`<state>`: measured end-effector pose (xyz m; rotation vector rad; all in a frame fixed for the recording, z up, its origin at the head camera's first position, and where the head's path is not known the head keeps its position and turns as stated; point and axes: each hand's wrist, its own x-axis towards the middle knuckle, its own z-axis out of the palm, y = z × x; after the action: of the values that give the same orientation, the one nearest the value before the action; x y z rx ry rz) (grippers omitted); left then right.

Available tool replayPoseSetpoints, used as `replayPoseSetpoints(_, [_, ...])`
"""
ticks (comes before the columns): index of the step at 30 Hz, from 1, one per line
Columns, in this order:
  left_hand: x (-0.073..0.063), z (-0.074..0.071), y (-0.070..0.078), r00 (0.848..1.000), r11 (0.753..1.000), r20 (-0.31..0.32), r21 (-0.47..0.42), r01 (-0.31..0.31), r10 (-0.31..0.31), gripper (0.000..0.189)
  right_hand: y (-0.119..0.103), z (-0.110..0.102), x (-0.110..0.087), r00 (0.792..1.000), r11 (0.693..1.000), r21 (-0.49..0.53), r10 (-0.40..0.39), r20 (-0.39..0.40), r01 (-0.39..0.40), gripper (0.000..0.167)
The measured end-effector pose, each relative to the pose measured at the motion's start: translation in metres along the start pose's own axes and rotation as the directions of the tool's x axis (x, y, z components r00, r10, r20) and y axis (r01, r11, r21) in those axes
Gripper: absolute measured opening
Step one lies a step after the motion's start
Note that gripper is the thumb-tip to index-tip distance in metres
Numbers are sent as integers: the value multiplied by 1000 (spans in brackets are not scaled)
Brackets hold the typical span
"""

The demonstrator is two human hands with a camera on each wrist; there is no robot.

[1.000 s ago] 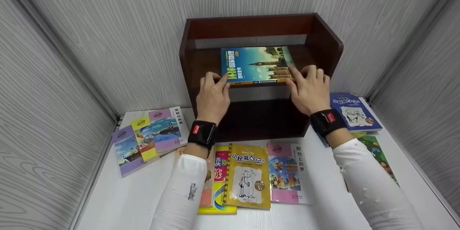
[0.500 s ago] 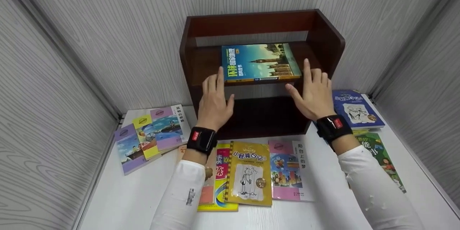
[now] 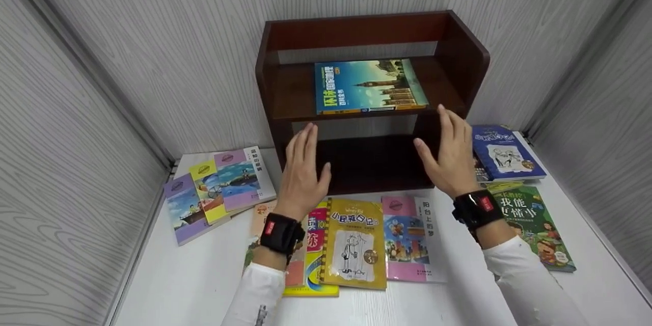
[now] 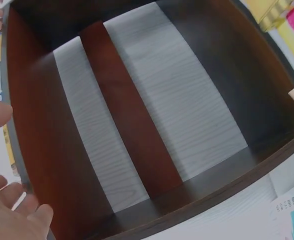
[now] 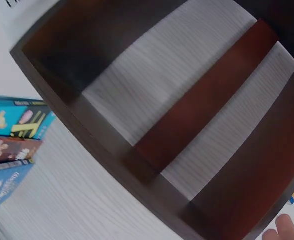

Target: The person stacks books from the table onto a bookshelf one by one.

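A blue book [image 3: 367, 86] with a clock tower on its cover lies flat on the upper shelf of a dark brown wooden bookshelf [image 3: 356, 31], its spine facing front. My left hand [image 3: 304, 173], fingers straight and thumb spread, hovers before the shelf's lower left opening and holds nothing. On the other side my right hand [image 3: 451, 155] is likewise spread and free, its index fingertip just below the upper shelf's front edge. The left wrist view shows fingers of the left hand [image 4: 12, 210] beside the shelf board; a few fingertips of the right hand [image 5: 287, 231] appear in the right wrist view.
Several purple and yellow storybooks [image 3: 243, 183] fan out at the left. In front lie a gold cartoon diary [image 3: 354, 244], a pink-and-white book [image 3: 407, 239] and partly covered ones. At the right are a blue book [image 3: 504, 155] and a green book [image 3: 547, 229]. Grey wood-patterned walls [image 3: 153, 35] enclose the table.
Both hands have let go of the blue book and drawn back toward the front, fingers opening out. The book stays on the upper shelf.
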<state>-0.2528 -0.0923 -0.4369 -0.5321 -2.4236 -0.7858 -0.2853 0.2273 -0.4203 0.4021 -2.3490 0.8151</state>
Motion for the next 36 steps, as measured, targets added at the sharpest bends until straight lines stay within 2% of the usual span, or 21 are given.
replayPoseSetpoints(6, [-41, -2, -2, 1000, 1000, 14, 7, -9, 9, 68, 25, 3, -25, 999, 999, 35, 10, -50, -8, 72])
replayPoseSetpoints(11, [-83, 1, -4, 999, 997, 41, 72, -7, 4, 70, 67, 0, -44, 997, 997, -9, 76, -24, -77, 68])
replayPoseSetpoints(15, [-115, 6, -2, 997, 996, 72, 87, -3, -4, 67, 105, -2, -57, 987, 985, -68, 161, 15, -159, 70])
replayPoseSetpoints(20, [-145, 10, 5, 992, 994, 119, 109, 30, -43, 65, 148, -6, -72, 951, 950, -145, 291, 108, -275, 75])
replayPoseSetpoints(25, [-163, 15, 11, 982, 989, 165, 132, 66, -88, 64, 192, -11, -86, 909, 920, -251, 356, 215, -301, 73])
replayPoseSetpoints(27, [-168, 17, 14, 977, 988, 190, 135, 76, -101, 64, 208, -14, -92, 888, 909, -292, 376, 264, -297, 71])
replayPoseSetpoints(30, [-173, 19, 17, 968, 987, 223, 137, 86, -115, 64, 225, -19, -97, 842, 893, -337, 412, 349, -297, 72])
replayPoseSetpoints(33, [-177, 20, 17, 963, 987, 240, 134, 91, -121, 64, 229, -25, -91, 771, 879, -372, 453, 448, -300, 79])
replayPoseSetpoints(36, [-180, 20, 16, 961, 987, 247, 133, 93, -123, 63, 219, -28, -79, 691, 865, -394, 490, 531, -311, 82])
